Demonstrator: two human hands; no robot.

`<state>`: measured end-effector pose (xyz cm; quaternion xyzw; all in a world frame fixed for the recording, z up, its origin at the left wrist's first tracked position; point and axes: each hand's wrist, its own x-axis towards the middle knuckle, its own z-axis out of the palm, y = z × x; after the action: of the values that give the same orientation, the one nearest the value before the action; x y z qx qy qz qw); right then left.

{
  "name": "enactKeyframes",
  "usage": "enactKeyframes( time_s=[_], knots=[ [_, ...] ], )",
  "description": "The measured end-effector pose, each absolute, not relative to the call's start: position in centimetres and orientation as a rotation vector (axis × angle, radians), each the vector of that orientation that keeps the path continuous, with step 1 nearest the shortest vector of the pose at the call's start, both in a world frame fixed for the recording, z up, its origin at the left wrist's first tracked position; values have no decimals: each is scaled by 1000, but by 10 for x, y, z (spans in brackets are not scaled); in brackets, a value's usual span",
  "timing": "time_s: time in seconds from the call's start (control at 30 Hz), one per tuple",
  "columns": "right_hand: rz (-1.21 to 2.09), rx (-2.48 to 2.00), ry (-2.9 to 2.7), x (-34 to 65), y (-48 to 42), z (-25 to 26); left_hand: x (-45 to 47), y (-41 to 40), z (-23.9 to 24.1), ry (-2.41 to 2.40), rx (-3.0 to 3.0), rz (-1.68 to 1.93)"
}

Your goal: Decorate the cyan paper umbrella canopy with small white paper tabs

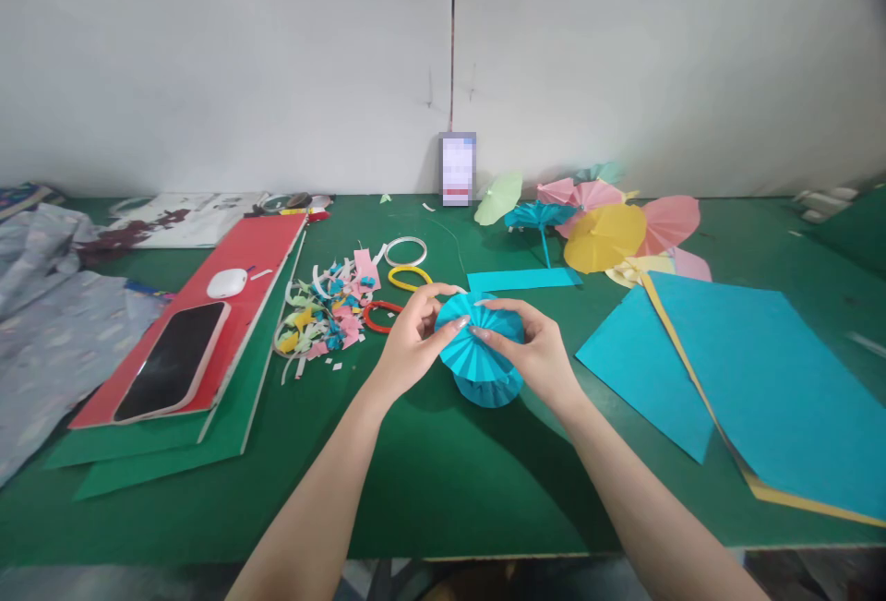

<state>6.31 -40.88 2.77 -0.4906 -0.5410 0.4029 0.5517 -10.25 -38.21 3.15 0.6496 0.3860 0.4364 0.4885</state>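
Between both hands is a round pleated blue paper fan (477,356), its folds spreading out from the middle. My left hand (424,329) pinches its left side, thumb on the front near the centre. My right hand (522,331) grips the right side the same way, its thumb close to the other thumb. The fingers behind the paper are partly hidden. Just below the held fan, a second pleated blue paper piece (488,390) shows; whether the two are joined I cannot tell. A blue paper strip (524,280) lies on the table beyond my hands.
Paper umbrellas (605,236) cluster at the back right, near blue paper sheets (768,370). Left of my hands are paper scraps (339,306) and tape rings (408,278). A dark phone (173,361) rests on a red board (256,246); another phone (458,167) leans against the wall.
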Motion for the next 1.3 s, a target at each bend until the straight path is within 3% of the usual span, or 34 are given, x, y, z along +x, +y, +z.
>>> enactKeyframes(
  time_s=[0.33, 1.3],
  knots=[
    [821, -1181, -1247, 61, -410, 27, -97, -389, 32, 911, 1566, 952],
    [901, -1195, -1208, 63, -408, 23, -96, -390, 31, 868, 1636, 918]
  ],
)
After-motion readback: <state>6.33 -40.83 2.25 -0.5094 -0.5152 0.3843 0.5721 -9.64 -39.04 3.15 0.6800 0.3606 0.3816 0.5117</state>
